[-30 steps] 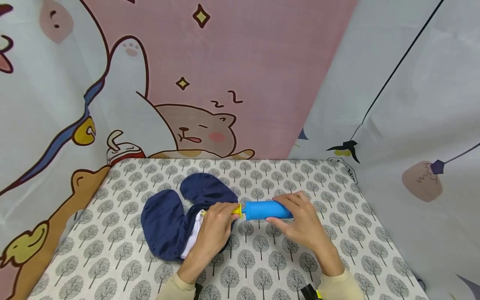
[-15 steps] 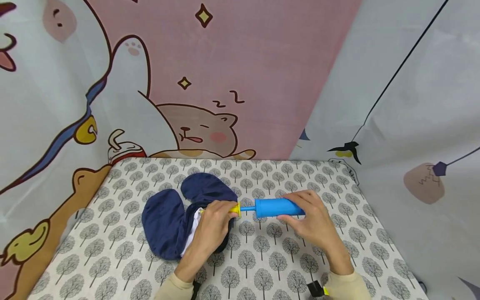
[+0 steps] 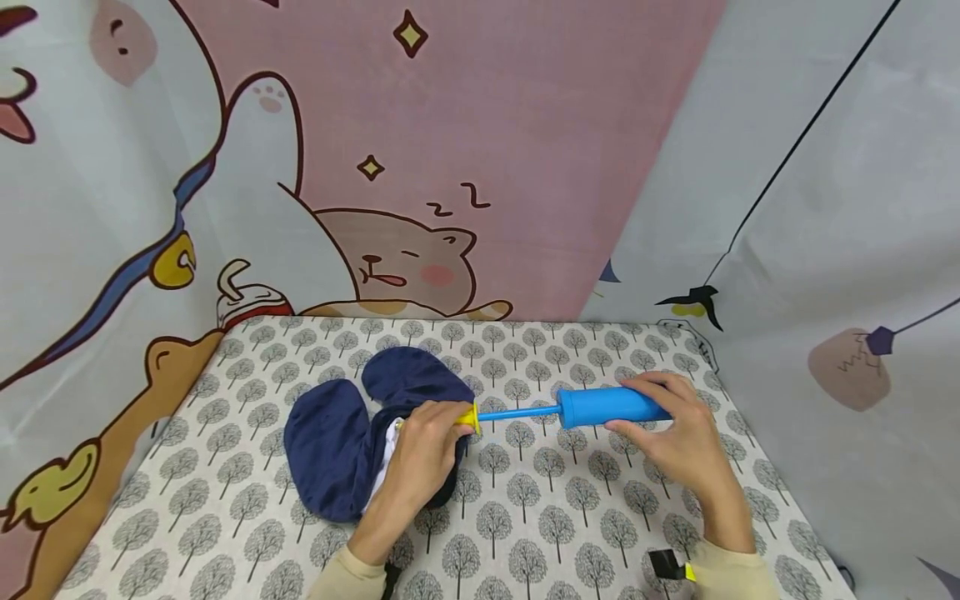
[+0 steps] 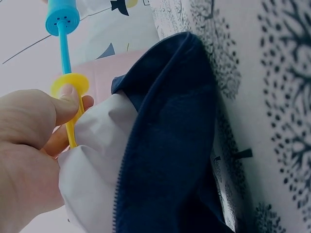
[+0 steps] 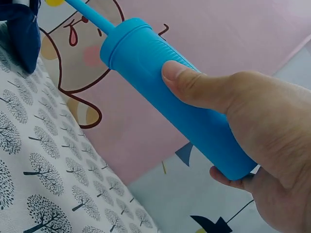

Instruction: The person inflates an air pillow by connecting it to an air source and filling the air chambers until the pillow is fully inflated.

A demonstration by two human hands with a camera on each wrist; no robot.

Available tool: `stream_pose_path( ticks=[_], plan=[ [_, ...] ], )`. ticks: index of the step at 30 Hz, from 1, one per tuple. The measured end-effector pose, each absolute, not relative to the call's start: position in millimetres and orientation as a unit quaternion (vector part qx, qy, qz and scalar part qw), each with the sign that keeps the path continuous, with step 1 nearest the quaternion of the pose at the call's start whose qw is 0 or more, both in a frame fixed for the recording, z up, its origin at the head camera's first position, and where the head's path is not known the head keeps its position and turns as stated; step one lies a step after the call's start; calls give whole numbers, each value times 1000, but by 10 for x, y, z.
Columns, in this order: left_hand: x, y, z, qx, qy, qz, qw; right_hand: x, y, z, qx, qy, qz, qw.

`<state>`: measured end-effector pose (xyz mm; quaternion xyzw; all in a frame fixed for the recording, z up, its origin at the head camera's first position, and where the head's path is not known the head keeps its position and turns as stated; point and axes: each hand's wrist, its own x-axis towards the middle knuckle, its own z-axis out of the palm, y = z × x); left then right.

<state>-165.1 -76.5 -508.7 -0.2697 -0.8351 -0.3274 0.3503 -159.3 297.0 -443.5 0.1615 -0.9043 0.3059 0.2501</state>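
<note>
A hand pump spans both hands, its blue barrel (image 3: pixel 611 407) to the right and its thin blue rod (image 3: pixel 519 412) drawn well out. My right hand (image 3: pixel 678 429) grips the barrel, thumb along one side in the right wrist view. My left hand (image 3: pixel 423 446) pinches the yellow nozzle (image 4: pixel 72 83) just behind its round flange. Below the flange the nozzle runs into a white inner bladder (image 4: pixel 99 126) that pokes out of a navy fabric cover (image 3: pixel 326 450). The cover's zipper edge (image 4: pixel 130 155) shows in the left wrist view. It lies as two rounded lobes, partly hidden behind the left hand.
A tablecloth with printed trees (image 3: pixel 525 533) covers the table. Behind it hangs a cartoon backdrop (image 3: pixel 525 167), which continues along the right side as a pale sheet (image 3: pixel 825 208). Black wrist gear (image 3: pixel 663 564) sits at the right sleeve.
My right hand has moved right with the barrel, drawing the rod out from nearly all in to long. The left hand, nozzle and navy cover have stayed nearly in place.
</note>
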Motion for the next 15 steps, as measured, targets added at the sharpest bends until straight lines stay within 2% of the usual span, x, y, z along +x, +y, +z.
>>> stream_pose_path(
  ticks=[5, 11, 15],
  plan=[
    [-1589, -742, -4974, -267, -837, -320, 355, -1610, 2975, -4453, 166, -898, 314, 261],
    [-1616, -705, -5048, -266, -831, -314, 375, -1631, 2805, -4489, 193, -897, 304, 257],
    [-1613, -668, -5099, -264, -833, -319, 367, -1634, 2644, -4511, 219, -891, 296, 266]
  ],
)
